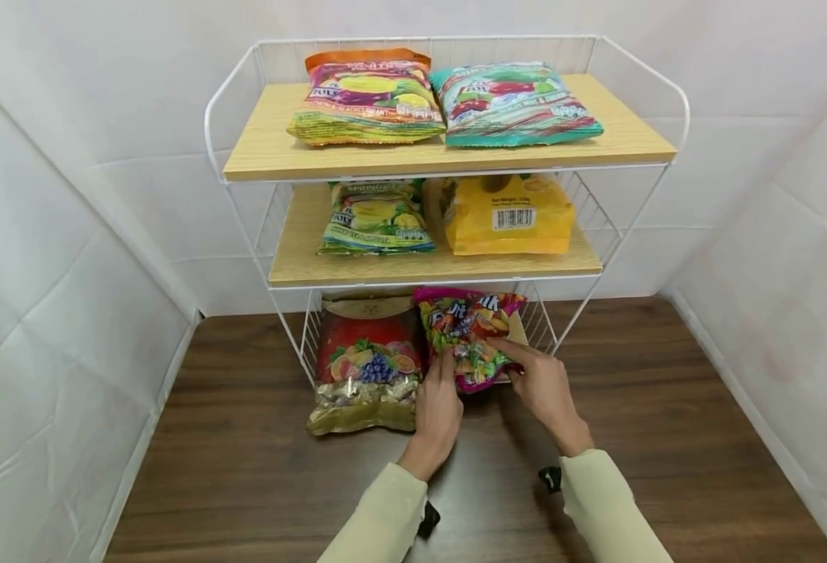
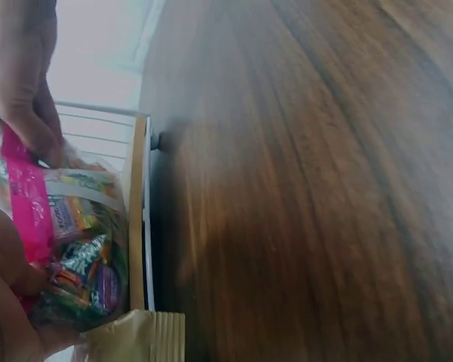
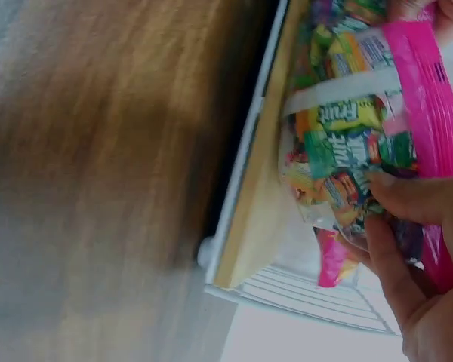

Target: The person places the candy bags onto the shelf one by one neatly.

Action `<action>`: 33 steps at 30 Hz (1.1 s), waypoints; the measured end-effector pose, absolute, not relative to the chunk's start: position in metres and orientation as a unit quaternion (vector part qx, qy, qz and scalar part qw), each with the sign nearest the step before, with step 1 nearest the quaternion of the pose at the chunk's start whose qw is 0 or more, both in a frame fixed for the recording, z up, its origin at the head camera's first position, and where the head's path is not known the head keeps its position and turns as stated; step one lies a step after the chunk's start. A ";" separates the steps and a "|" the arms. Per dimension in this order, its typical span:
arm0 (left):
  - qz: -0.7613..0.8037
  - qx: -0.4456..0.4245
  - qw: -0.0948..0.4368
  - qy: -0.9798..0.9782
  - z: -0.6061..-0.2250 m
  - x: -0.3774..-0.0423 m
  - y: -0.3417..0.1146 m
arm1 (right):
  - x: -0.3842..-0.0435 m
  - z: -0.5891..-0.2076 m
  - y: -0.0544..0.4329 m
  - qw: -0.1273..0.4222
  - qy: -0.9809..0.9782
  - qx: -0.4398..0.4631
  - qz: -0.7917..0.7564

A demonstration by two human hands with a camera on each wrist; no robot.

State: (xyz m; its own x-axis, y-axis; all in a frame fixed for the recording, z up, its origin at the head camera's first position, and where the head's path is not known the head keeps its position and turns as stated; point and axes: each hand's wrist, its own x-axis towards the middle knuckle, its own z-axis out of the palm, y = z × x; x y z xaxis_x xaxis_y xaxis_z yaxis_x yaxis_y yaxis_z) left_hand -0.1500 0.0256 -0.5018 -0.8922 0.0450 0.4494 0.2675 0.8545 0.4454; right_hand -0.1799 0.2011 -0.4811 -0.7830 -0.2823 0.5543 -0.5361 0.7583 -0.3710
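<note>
A pink-edged bag of wrapped candies (image 1: 465, 336) lies tilted on the right of the bottom shelf, its pink seal toward me. My left hand (image 1: 439, 410) holds the bag's near left corner, thumb by the pink seal in the left wrist view. On the near right side, my right hand (image 1: 545, 391) grips the same bag. The right wrist view shows thumb and finger of this right hand (image 3: 423, 249) against the clear underside, where wrapped candies show through. Close beside my left hand is a red and gold candy bag (image 1: 367, 367), its gold end overhanging the shelf front.
The white wire rack has a wooden top shelf (image 1: 265, 148) bearing an orange candy bag (image 1: 371, 98) and a teal one (image 1: 515, 105). On its middle shelf (image 1: 300, 262) are a green bag (image 1: 378, 219) and a yellow bag (image 1: 512, 215). Dark wooden flooring (image 1: 244, 469) surrounds the rack.
</note>
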 end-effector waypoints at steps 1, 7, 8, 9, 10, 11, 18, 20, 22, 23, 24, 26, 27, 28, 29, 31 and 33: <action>-0.255 -0.088 0.219 -0.938 -0.502 -0.151 0.026 | -0.180 -0.483 0.201 0.248 -0.906 0.221 0.264; -0.208 -0.121 0.224 -0.945 -0.507 -0.148 0.030 | -0.172 -0.501 0.203 0.268 -0.909 0.176 0.265; -0.204 -0.124 0.222 -0.945 -0.508 -0.146 0.031 | -0.172 -0.504 0.204 0.273 -0.907 0.177 0.268; -0.202 -0.125 0.220 -0.946 -0.509 -0.145 0.032 | -0.173 -0.505 0.204 0.277 -0.903 0.184 0.270; -0.201 -0.124 0.218 -0.947 -0.509 -0.144 0.033 | -0.175 -0.506 0.205 0.280 -0.900 0.195 0.272; -0.201 -0.121 0.214 -0.948 -0.510 -0.143 0.033 | -0.178 -0.506 0.205 0.281 -0.895 0.210 0.275; -0.219 -0.109 0.193 -0.950 -0.510 -0.146 0.038 | -0.196 -0.501 0.208 0.267 -0.885 0.240 0.297; -0.219 -0.116 0.183 -0.951 -0.508 -0.148 0.038 | -0.195 -0.502 0.206 0.276 -0.889 0.203 0.302; -0.219 -0.123 0.170 -0.953 -0.507 -0.150 0.039 | -0.191 -0.505 0.202 0.288 -0.894 0.161 0.304; -0.218 -0.125 0.166 -0.954 -0.507 -0.151 0.039 | -0.189 -0.506 0.201 0.294 -0.896 0.141 0.302; -0.217 -0.127 0.166 -0.954 -0.506 -0.152 0.039 | -0.186 -0.507 0.199 0.299 -0.898 0.123 0.299; -0.211 -0.133 0.172 -0.953 -0.506 -0.156 0.038 | -0.183 -0.507 0.196 0.299 -0.903 0.096 0.294; -0.209 -0.137 0.175 -0.952 -0.507 -0.158 0.037 | -0.182 -0.507 0.195 0.294 -0.906 0.085 0.292; -0.205 -0.142 0.179 -0.952 -0.507 -0.160 0.036 | -0.181 -0.507 0.194 0.288 -0.911 0.070 0.286; -0.199 -0.145 0.183 -0.952 -0.507 -0.161 0.034 | -0.181 -0.507 0.194 0.281 -0.916 0.053 0.281; -0.190 -0.154 0.185 -0.952 -0.509 -0.163 0.031 | -0.180 -0.508 0.193 0.258 -0.926 0.018 0.275; -0.183 -0.166 0.188 -0.951 -0.511 -0.163 0.027 | -0.178 -0.509 0.191 0.238 -0.933 -0.014 0.271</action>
State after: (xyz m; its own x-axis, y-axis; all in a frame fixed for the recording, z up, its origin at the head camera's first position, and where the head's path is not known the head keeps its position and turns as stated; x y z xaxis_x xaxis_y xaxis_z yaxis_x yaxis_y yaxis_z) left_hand -0.1631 0.0270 -0.5106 -0.8739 0.2468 0.4187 0.3844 0.8782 0.2845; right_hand -0.1781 0.1912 -0.5092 -0.8865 0.1553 0.4359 -0.1028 0.8524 -0.5127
